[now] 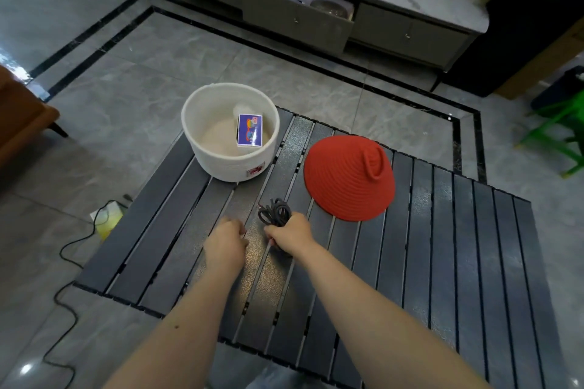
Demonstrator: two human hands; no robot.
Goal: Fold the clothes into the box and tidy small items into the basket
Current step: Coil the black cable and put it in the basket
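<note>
Cable [274, 212] coil's gripped in our right hand [289, 232], fingers curled round it, just below the white basket [207, 148]; our left hand [226, 238] beside it, fingers curled, apparently empty.

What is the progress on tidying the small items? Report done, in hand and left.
Done: a colourful small box already sits in the white basket.
In hand: the right hand grips a coiled dark cable on the slatted table; the left hand is curled beside it.
Left: the cable goes into the basket. The red lid lies off it. No clothes show.
</note>
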